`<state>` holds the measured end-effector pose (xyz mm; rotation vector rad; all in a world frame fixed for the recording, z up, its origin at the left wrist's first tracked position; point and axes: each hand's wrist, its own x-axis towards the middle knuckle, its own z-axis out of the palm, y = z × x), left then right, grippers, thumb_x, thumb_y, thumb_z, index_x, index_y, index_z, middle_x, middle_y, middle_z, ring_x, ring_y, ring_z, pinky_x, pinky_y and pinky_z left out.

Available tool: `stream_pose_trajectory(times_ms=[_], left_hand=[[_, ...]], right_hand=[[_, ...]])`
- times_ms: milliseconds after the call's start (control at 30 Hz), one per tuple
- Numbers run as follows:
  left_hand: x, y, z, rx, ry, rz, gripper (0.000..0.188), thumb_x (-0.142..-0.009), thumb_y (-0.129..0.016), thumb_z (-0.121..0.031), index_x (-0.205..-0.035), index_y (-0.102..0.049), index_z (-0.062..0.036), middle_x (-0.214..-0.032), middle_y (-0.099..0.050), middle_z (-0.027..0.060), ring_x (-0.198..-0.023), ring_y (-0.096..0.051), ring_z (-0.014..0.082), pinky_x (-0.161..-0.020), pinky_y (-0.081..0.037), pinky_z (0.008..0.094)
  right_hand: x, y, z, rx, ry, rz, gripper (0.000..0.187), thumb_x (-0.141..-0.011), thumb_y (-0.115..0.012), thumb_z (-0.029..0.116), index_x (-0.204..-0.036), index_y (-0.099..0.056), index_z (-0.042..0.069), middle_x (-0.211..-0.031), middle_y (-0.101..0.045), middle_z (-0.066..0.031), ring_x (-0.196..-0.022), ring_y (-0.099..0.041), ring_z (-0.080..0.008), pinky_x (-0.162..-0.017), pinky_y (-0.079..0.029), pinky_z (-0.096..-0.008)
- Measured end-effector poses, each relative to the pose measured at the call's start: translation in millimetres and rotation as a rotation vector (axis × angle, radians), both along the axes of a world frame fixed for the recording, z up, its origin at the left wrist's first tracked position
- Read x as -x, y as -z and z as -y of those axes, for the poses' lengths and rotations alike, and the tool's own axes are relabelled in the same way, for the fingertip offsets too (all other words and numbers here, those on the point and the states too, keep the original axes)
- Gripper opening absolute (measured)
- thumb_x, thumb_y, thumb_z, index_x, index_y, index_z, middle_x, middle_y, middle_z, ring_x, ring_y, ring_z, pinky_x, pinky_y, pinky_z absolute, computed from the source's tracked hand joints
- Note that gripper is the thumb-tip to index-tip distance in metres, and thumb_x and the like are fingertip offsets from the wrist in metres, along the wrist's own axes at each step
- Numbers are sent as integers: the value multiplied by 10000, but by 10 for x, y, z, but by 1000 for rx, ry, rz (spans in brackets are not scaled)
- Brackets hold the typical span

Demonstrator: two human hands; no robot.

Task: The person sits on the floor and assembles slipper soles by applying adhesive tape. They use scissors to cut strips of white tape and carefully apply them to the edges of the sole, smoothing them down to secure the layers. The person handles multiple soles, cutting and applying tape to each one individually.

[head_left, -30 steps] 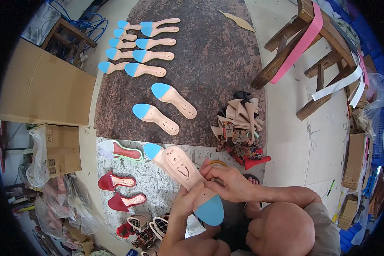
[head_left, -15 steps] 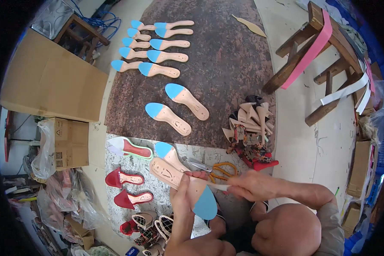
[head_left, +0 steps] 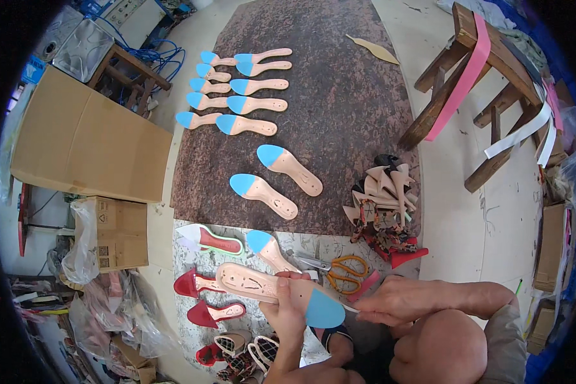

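Observation:
My left hand (head_left: 288, 313) grips a beige shoe insole (head_left: 249, 281) with a blue toe section, its thumb on top and fingers beneath. The heel points left and the blue toe lies toward my right hand. My right hand (head_left: 387, 302) is closed on a thin white strip (head_left: 350, 309) at the toe's edge; most of it is hidden by the fingers. A small white end (head_left: 311, 274) shows by my left fingertips; whether it belongs to the same strip I cannot tell. Beyond the held piece lie another blue-toed insole (head_left: 269, 253) and orange-handled scissors (head_left: 344, 272).
A pink strip (head_left: 365, 286) lies by the scissors. Blue-toed insoles (head_left: 256, 125) cover part of the dark mat (head_left: 339, 77). Red shoe uppers (head_left: 201, 313) sit at left, a heap of covered heels (head_left: 387, 192) at right. Beyond stands a wooden stool (head_left: 473, 70); cardboard boxes (head_left: 89, 141) stand left.
The held insole has turned, its toe swinging up and right toward level. My right hand has moved slightly right and down, from the insole's middle edge to its toe. The view has shifted slightly.

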<state>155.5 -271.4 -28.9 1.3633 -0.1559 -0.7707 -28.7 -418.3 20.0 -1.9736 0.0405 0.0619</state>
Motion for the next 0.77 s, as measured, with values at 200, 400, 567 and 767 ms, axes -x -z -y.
stream_pose_trajectory(times_ms=[200, 400, 567, 767], left_hand=[[-13, 80, 7, 246, 62, -332, 184, -979, -537, -120, -1101, -527, 19, -961, -575, 110, -969, -588, 257, -905, -501, 444], [-111, 73, -5, 260, 23, -383, 187, -971, -555, -144, -1115, -519, -31, -980, -553, 87, -961, -530, 225, -928, -444, 390], [-198, 106, 24, 359, -38, -396, 159, -978, -542, -173, -1096, -537, -67, -974, -560, 68, -959, -522, 213, -922, -443, 381], [-293, 90, 79, 391, -121, -459, 195, -960, -576, -206, -1101, -544, -76, -1041, -596, 73, -1049, -553, 226, -970, -429, 332]], right_hand=[[9, 385, 214, -268, 5, -71, 158, -968, -523, 156, -954, -610, 24, -713, -644, -125, -585, -643, -281, -530, -504, -373], [-493, 919, 332, -529, 770, -120, 205, -961, -566, 177, -928, -628, -17, -738, -673, -127, -606, -665, -193, -577, -531, -300], [-274, 1843, -565, 505, 466, -398, 385, -841, -663, 150, -1163, -496, 21, -913, -655, -174, -815, -693, -340, -660, -564, -396], [-212, 2009, -548, 146, 430, -514, 620, -745, -757, 164, -1252, -414, 63, -1193, -567, -252, -978, -653, -410, -779, -548, -495]])
